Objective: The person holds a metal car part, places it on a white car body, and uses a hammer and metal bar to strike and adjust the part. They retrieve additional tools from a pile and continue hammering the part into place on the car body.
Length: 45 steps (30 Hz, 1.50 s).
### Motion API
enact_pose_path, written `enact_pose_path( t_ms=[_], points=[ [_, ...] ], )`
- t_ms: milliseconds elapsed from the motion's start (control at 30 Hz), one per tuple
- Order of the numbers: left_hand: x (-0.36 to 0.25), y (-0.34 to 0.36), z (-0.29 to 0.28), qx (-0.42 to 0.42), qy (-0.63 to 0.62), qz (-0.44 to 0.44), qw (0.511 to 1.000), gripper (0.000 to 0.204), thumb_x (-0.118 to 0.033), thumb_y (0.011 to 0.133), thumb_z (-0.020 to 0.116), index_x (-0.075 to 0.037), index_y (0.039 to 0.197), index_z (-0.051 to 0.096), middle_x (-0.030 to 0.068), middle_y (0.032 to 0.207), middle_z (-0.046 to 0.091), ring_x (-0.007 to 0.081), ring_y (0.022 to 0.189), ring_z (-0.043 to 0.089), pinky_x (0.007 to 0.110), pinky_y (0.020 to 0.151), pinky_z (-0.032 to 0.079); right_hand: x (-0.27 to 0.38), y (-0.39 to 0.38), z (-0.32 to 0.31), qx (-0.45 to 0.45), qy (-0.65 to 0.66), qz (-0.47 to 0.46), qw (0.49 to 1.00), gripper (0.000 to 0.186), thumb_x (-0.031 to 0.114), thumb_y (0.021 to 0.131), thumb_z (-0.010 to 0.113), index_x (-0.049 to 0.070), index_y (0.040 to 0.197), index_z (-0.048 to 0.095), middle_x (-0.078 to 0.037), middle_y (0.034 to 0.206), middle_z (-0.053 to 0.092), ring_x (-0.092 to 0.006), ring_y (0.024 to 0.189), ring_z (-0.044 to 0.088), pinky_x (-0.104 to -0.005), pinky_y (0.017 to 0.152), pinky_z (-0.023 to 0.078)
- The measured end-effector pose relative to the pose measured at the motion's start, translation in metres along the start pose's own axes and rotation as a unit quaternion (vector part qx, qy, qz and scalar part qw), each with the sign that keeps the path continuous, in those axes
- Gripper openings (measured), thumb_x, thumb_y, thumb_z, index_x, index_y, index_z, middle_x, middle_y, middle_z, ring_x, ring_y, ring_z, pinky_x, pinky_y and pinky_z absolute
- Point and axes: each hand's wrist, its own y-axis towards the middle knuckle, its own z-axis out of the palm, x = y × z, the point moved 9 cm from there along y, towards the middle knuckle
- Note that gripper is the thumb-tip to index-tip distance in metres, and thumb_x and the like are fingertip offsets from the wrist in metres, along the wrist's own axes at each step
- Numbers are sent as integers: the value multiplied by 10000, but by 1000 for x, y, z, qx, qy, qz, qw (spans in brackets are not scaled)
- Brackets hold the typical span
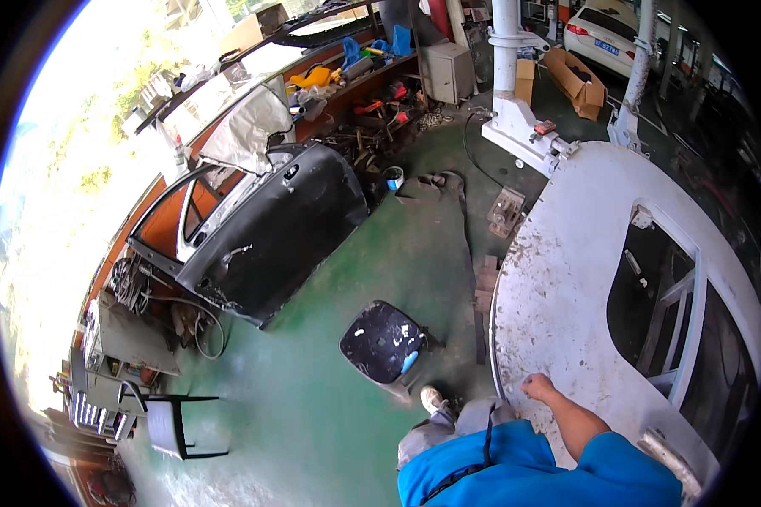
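My right hand [538,387] is over the left edge of a large white car body panel [558,313], its fingers curled in. Whether something small is in those fingers I cannot make out. Chipped, dirty patches mark the panel's surface, and a big window-like opening [651,296] is cut through its right part. My left hand is out of sight. By my foot stands a low stool [382,342] with a dark, paint-spotted seat.
A black car door [283,228] leans against a cluttered workbench [355,72] on the left. A dark chair [167,427] stands at lower left. White lift posts [505,59], an open cardboard box [575,83] and a white car [604,34] are farther back. A small can [393,177] sits on the green floor.
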Motion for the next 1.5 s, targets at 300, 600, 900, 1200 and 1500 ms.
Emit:
enact_pose_path(
  t_ms=[300, 600, 900, 1200, 1500],
  points=[
    [85, 113, -73, 70, -108, -81, 988, 382, -171, 1003, 625, -219, 1381, 623, 137, 1284, 653, 397, 1010, 651, 545, 802, 556, 47, 12, -6, 25, 59, 84, 994, 341, 369, 824, 678, 63, 932, 784, -114, 862, 776, -253, 782, 753, -388, 792, 580],
    [218, 218, -183, -1, 30, -215, 976, 545, -65, 961, 645, -170, 1481, 523, 168, 1448, 551, 320, 1108, 627, 473, 919, 541, 132, 129, -74, 9, 22, 59, 998, 369, 406, 805, 692, 83, 951, 796, -150, 917, 765, -288, 870, 731, -396, 844, 570],
    [467, 291, -342, -260, 98, -396, 875, 219, 29, 977, 566, 25, 1179, 650, 147, 1117, 666, 268, 1058, 636, 403, 940, 527, 246, 334, -195, -93, 68, 47, 992, 392, 345, 799, 705, 33, 1028, 763, -231, 1066, 735, -397, 1050, 694, -464, 886, 555],
    [591, 480, -330, -116, 31, -357, 927, 285, -64, 936, 707, -39, 1217, 668, 213, 1135, 682, 325, 1031, 640, 476, 838, 550, 341, 513, -338, -63, -67, 97, 991, 396, 354, 798, 724, 28, 1018, 773, -240, 1111, 723, -401, 1078, 687, -452, 957, 543],
    [680, 684, -390, 42, -146, -107, 983, 360, -364, 1068, 484, -147, 1285, 673, 102, 1194, 663, 409, 1000, 643, 536, 741, 541, 679, 649, -333, 8, 50, -63, 997, 345, 346, 854, 702, 73, 1057, 754, -172, 1037, 749, -357, 993, 710, -440, 879, 545]
  ],
)
